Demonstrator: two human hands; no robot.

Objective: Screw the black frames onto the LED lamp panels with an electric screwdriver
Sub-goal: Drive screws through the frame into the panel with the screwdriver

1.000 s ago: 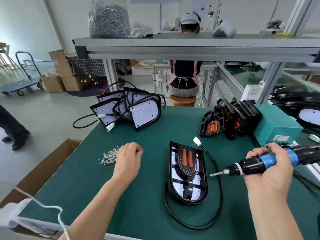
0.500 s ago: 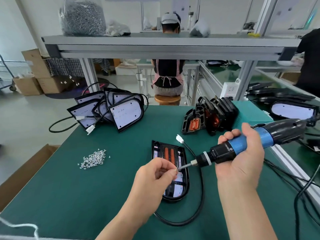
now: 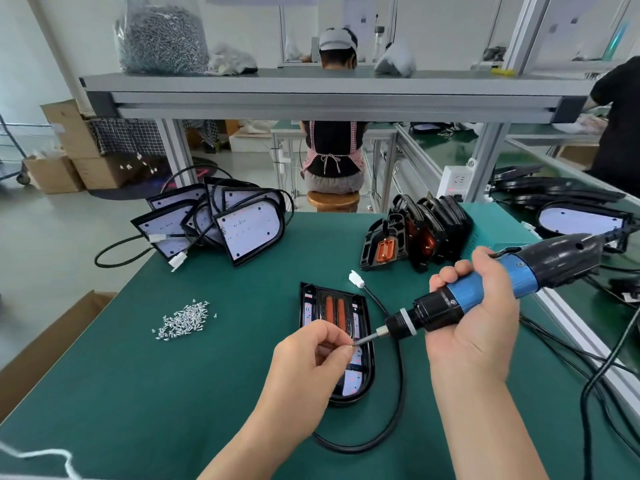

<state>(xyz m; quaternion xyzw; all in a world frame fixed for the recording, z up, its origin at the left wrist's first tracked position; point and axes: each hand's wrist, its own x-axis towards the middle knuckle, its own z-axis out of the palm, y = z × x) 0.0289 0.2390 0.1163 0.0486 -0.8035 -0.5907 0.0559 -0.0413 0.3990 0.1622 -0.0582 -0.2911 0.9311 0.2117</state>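
The electric screwdriver [image 3: 485, 299] is gripped in the curled right hand [image 3: 474, 327], its bit angled over the framed lamp panel [image 3: 332, 311]. A small screw [image 3: 351, 345] is pinched against the bit tip by the left hand [image 3: 311, 368], above the panel's near half; the screw pile [image 3: 185, 322] lies left of it.

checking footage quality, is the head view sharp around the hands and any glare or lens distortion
Head view: left hand and electric screwdriver look sharp; light is soft and even, no glare on the green table; the wide-angle lens makes the shelf posts lean.
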